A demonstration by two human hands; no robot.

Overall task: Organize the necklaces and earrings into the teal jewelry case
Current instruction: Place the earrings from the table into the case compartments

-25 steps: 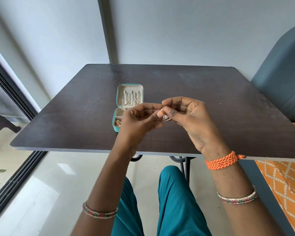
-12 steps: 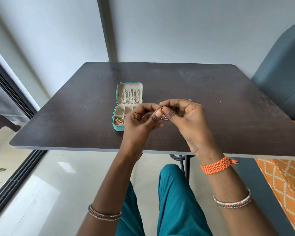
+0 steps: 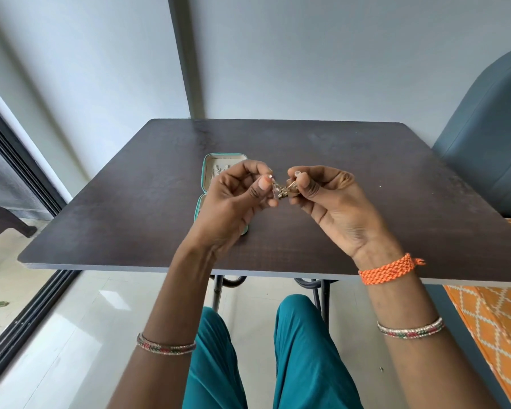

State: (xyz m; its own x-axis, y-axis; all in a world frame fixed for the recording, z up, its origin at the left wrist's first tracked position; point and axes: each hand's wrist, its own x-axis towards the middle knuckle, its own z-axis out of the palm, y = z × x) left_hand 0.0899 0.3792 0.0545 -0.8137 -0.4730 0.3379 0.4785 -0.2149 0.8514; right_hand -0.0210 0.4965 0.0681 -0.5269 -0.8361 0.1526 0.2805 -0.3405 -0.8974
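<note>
**Status: one piece in hand, case partly filled**

Both hands have risen and drawn slightly apart since the earlier frames, and they now cover most of the lower tray that was visible before.

1. Table (image 3: 366, 178). Dark top, with the case as the only item visible on it. No loose necklaces or earrings can be seen on the uncovered surface.

2. Surroundings. A blue chair (image 3: 490, 137) stands at the right edge, with orange patterned fabric (image 3: 496, 320) below it. Neither lies between the hands and the case.

3. Case (image 3: 216, 159). Teal, open, on the table left of centre. Several thin metal pieces lie in the lid; they are too small to identify. The tray is largely hidden behind the left hand, so its contents cannot be told.

4. Left hand (image 3: 233, 202). Fingers curled, thumb and forefinger pinching one end of the piece.

5. Right hand (image 3: 334, 199). Palm up, fingers curled, pinching the other end.

6. Piece (image 3: 282, 192). Small, gold-coloured, held above the table between both hands, just right of the case. Whether it is an earring or a bunched chain cannot be told.

Progress, as a judgement: storage is well advanced, and this piece is left to place. The obstruction is the left hand, which hangs over the tray and must clear it before the piece goes in.
</note>
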